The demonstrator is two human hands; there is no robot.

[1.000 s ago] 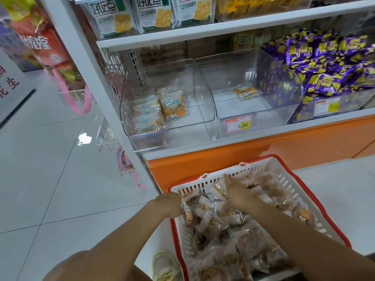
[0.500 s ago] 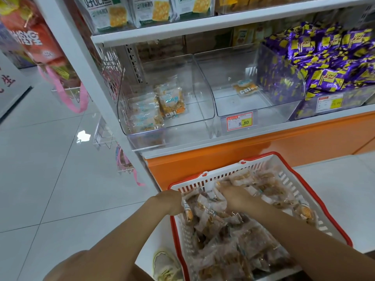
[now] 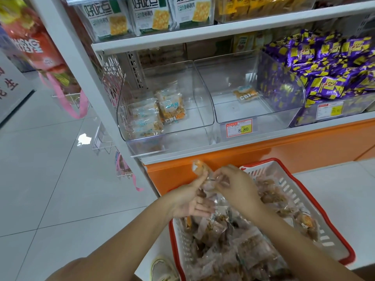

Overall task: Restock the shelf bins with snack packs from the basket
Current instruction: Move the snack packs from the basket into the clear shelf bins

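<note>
A white basket with a red rim [image 3: 292, 191] sits on the floor, full of clear snack packs [image 3: 239, 246]. Above its left front corner both hands hold a small bunch of snack packs [image 3: 203, 173]. My left hand [image 3: 190, 197] grips them from the left with thumb up. My right hand [image 3: 235, 185] pinches them from the right. On the shelf, the left clear bin [image 3: 166, 110] holds several packs. The middle clear bin [image 3: 251, 102] holds one pack at its back.
A bin of purple-and-yellow packs [image 3: 328, 69] fills the shelf's right side. Cracker boxes [image 3: 150, 15] stand on the shelf above. An orange base panel [image 3: 284, 151] runs below the bins. A wire rack [image 3: 101, 138] and pink-strapped bags hang at the shelf's left end. A shoe [image 3: 162, 268] shows below.
Both hands have lifted out of the basket's pile and come together above its corner, now holding a bunch of snack packs. The view has shifted slightly downward and right.
</note>
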